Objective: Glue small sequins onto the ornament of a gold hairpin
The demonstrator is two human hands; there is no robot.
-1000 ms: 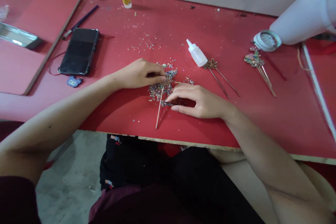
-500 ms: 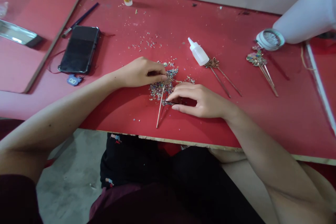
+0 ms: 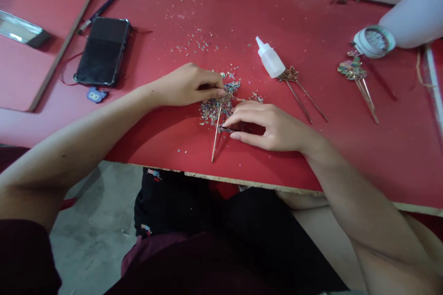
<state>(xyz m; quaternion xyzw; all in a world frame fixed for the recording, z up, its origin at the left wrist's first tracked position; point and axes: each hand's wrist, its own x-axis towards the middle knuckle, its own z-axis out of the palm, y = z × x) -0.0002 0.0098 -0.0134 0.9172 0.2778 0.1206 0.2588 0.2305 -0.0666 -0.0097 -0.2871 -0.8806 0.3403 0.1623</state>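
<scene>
A thin metal hair stick [image 3: 217,131] lies on the red table [image 3: 346,147], its head in a pile of small colourful chips [image 3: 216,106]. My left hand [image 3: 188,85] is closed, its fingertips pinched on the stick's head at the pile. My right hand [image 3: 268,125] is closed round dark tweezers [image 3: 225,129], whose tips point left beside the stick's shaft.
A small white glue bottle [image 3: 270,58] lies by a finished hair stick [image 3: 300,92]. More decorated sticks [image 3: 360,84] lie right, under a white lamp [image 3: 398,25]. A black phone [image 3: 103,50], a pen [image 3: 102,8] and a red board [image 3: 38,32] sit left. The table edge [image 3: 263,186] is near me.
The view has shifted so everything sits slightly higher and to the right in the picture. Both hands keep their holds at the pile.
</scene>
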